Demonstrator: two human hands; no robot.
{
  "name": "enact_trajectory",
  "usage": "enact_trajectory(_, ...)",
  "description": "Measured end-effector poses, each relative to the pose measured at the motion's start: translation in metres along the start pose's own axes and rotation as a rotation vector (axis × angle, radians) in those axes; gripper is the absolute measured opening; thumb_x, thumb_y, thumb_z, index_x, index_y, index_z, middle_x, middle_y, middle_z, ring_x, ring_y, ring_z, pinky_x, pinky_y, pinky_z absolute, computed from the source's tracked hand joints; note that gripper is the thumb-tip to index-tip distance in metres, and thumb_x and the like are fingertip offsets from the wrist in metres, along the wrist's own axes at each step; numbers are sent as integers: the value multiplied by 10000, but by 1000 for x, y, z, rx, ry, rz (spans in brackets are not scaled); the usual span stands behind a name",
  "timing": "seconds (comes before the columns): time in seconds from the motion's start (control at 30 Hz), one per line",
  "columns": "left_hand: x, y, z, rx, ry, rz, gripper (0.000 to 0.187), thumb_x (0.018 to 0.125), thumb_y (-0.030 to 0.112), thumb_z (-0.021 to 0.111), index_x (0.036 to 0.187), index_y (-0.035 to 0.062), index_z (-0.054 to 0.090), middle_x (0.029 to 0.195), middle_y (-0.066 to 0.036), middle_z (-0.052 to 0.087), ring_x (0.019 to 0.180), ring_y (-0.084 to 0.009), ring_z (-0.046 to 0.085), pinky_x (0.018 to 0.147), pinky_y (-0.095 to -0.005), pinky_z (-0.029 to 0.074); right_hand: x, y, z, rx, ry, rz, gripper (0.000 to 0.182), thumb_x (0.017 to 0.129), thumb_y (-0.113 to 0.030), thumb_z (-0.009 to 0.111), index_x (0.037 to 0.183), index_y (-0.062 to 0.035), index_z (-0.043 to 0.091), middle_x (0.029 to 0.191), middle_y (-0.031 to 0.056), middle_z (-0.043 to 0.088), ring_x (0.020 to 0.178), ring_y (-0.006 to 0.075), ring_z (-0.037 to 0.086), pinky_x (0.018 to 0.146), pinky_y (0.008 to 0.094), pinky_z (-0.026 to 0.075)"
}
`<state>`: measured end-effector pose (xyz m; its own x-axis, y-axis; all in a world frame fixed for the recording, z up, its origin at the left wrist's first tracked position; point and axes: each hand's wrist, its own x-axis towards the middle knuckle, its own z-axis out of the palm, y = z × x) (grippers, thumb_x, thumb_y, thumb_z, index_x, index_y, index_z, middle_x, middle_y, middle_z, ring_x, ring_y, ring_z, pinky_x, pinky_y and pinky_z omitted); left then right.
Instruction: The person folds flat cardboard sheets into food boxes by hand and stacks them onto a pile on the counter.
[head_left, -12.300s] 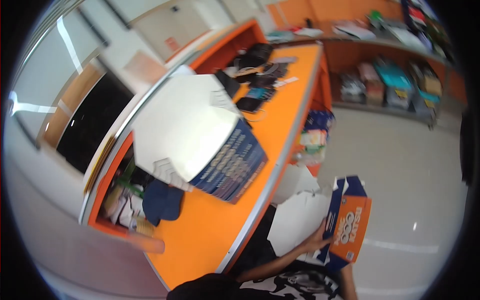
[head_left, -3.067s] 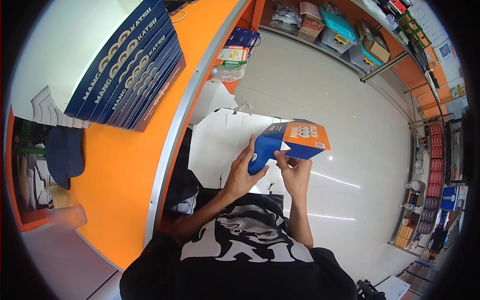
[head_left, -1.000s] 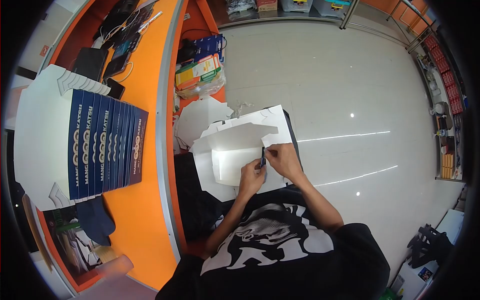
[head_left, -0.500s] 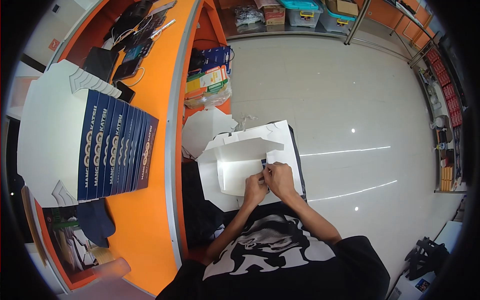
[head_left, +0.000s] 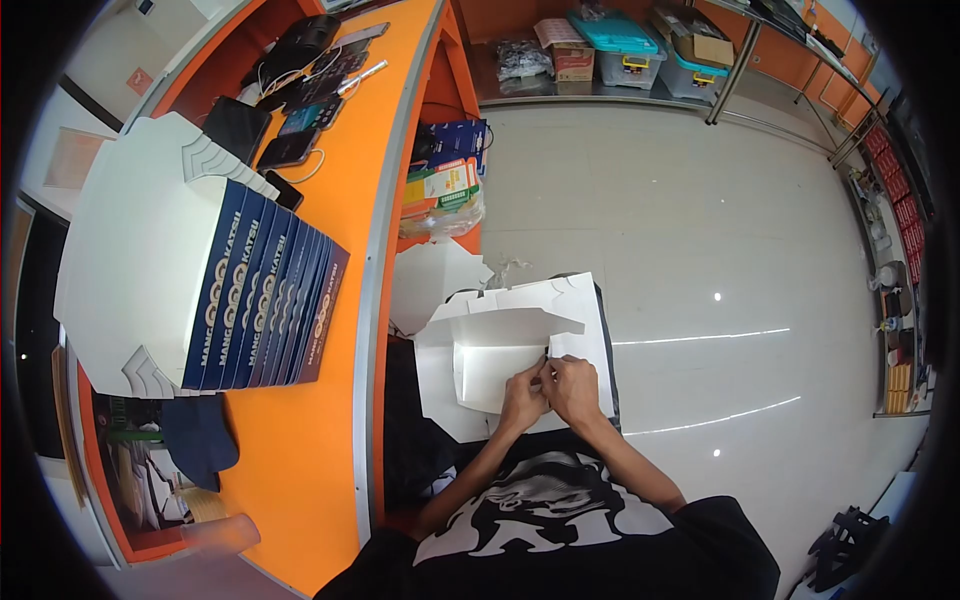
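Note:
A partly folded white cardboard food box (head_left: 500,375) lies in front of me, its lid panel raised at the back and its side walls standing. My left hand (head_left: 525,402) is closed at the near right corner of the box, fingers pinching the cardboard. Right beside it, my right hand (head_left: 574,388) bends its fingers over the same corner, gripping the end flap. The fingertips meet, and the tab between them is mostly hidden. Beneath the box are flat white cardboard sheets (head_left: 582,300).
On the orange counter (head_left: 290,450) at left stands a stack of folded blue boxes (head_left: 265,290) printed "KATSU". Phones (head_left: 290,148) and cables lie farther back. Packaging bags (head_left: 440,195) sit on a shelf below. Storage bins (head_left: 625,60) stand at the far wall.
The view has shifted, so the scene sits slightly lower and further right. Both hands stay at the same corner of the box, with the fingers slightly rearranged.

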<state>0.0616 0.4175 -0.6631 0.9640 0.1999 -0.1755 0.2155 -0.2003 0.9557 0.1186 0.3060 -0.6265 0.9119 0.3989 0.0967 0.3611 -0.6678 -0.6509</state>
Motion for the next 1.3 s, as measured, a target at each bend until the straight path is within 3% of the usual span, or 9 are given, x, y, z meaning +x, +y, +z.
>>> enact_trajectory(0.43,-11,-2,1,64,18,23,523,847,33,675,1353,-42,564,1106,-276,703,1056,-370,704,880,-413,559,-12,-6,4,-130,35,-105,172,842,-156,648,758,-8,677,687,200,646,612,391,649,579,487,537)
enact_trajectory(0.57,-9,-12,2,52,24,44,557,860,37,674,1393,-45,531,1183,-272,687,1141,-316,677,953,-379,526,-19,-3,2,-132,7,-66,163,841,-151,645,772,-7,677,701,200,652,650,389,662,591,486,544)
enact_trajectory(0.67,-2,-16,5,-21,10,43,575,878,48,669,1420,-45,503,1222,-242,687,1182,-290,658,985,-358,505,-21,5,-2,-80,-91,27,173,857,-145,642,849,12,712,768,229,684,720,395,686,611,481,551)
enact_trajectory(0.77,3,-13,3,-58,-59,-11,585,906,67,662,1449,-38,472,1240,-220,688,1204,-275,645,991,-345,499,-21,17,-1,62,23,-23,261,900,-199,656,853,53,705,856,242,711,747,390,700,625,470,563)
enact_trajectory(0.83,7,-2,-3,-104,-129,-76,588,921,79,659,1463,-31,459,1248,-219,683,1213,-269,639,989,-341,501,-11,17,-10,345,-6,135,293,927,-223,678,900,68,710,893,259,718,794,378,724,664,439,577)
enact_trajectory(0.97,1,9,-15,-94,-224,-128,660,942,136,696,1498,-55,396,1425,-211,558,1319,-231,536,1026,-325,495,1,32,-4,435,-78,252,270,915,-220,704,902,48,681,861,238,724,833,326,748,716,399,579)
enact_trajectory(1.2,-26,43,-99,150,348,-206,414,974,159,673,1346,9,569,1294,-165,617,1143,-222,612,891,-335,550,-2,65,23,614,-130,339,227,905,-201,696,928,22,661,873,172,738,811,249,739,707,354,559)
enact_trajectory(1.27,-23,18,-110,494,554,-136,433,1028,236,588,1363,-33,537,1361,-207,583,1203,-348,538,966,-438,490,-1,63,21,619,-153,356,233,906,-205,696,942,22,657,870,167,735,826,247,738,702,354,558)
enact_trajectory(1.3,-21,-6,-111,497,560,-139,433,1028,236,588,1363,-33,537,1361,-207,583,1203,-348,538,966,-438,490,-1,60,20,624,-165,368,240,907,-209,696,955,22,653,868,162,732,842,244,737,697,354,557)
